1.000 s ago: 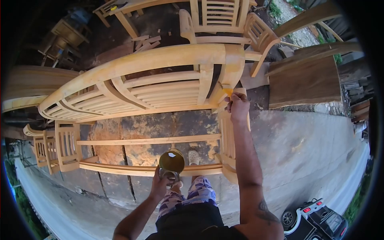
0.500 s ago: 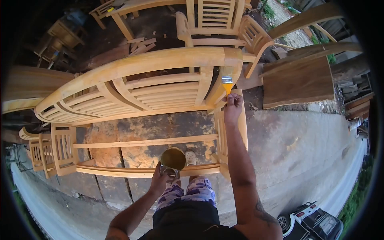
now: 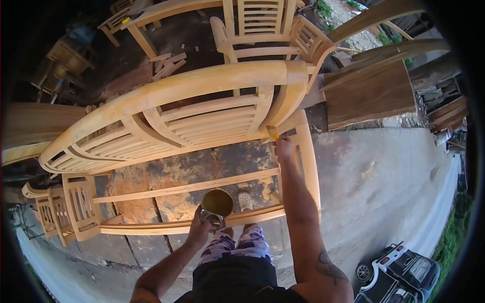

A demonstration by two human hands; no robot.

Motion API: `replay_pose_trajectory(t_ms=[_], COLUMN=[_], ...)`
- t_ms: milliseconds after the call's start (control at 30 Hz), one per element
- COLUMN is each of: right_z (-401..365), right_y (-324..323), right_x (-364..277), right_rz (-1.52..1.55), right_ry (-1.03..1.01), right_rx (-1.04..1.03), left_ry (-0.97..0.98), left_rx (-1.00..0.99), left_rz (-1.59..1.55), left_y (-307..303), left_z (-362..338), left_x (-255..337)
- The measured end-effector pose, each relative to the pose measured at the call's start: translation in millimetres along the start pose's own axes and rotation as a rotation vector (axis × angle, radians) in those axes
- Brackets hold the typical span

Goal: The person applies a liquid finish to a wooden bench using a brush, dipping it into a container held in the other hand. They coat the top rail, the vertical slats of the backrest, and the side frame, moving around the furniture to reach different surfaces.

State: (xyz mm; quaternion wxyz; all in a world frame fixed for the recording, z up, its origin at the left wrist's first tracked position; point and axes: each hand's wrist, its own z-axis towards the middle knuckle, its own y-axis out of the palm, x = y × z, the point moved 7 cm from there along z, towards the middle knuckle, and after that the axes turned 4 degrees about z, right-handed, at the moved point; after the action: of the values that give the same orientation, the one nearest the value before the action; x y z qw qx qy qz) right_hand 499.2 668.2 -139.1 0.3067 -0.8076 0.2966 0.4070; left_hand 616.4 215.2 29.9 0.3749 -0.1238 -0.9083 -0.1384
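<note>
A pale wooden bench (image 3: 166,96) without seat slats stands in front of me, its curved slatted back at the far side. My right hand (image 3: 284,149) grips a paintbrush (image 3: 273,133) with a yellow ferrule, its bristles against the joint where the backrest post meets the right armrest (image 3: 306,156). My left hand (image 3: 204,228) holds a round can (image 3: 217,203) of olive-yellow liquid over the bench's front rail (image 3: 177,226). My patterned trousers and one shoe (image 3: 245,200) show below.
Wooden armchairs (image 3: 262,30) and offcuts stand behind the bench. A dark wooden slab (image 3: 369,93) leans at the right. More slatted frames (image 3: 60,209) sit at the left. A toy car (image 3: 401,270) lies on the concrete at lower right.
My right hand has drawn the brush down from the upper post towards the armrest joint. The can in my left hand has stayed put. The view has shifted slightly.
</note>
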Motion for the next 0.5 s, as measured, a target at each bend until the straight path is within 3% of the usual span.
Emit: replay_pose_trajectory(t_ms=[67,200,400,500], right_z=[-3.4,-49.0,-104.2,-132.5], right_y=[-1.9,-24.1,-47.1,-58.3], right_x=[-59.2,-161.9,-260.1,-292.9], right_rz=[0.155,0.136,0.271,0.385], right_ry=[-0.182,-0.229,-0.256,-0.33], right_rx=[0.037,0.064,-0.057,-0.097], left_ry=[-0.003,0.041,0.132,0.089], left_rx=[-0.018,-0.062,-0.065,-0.073], left_rz=[0.01,-0.028,-0.074,-0.062], left_y=[-4.8,-12.2,-5.4,-2.7], left_z=[3.7,10.9,12.5,10.6], left_x=[-0.9,8.0,34.3,43.7])
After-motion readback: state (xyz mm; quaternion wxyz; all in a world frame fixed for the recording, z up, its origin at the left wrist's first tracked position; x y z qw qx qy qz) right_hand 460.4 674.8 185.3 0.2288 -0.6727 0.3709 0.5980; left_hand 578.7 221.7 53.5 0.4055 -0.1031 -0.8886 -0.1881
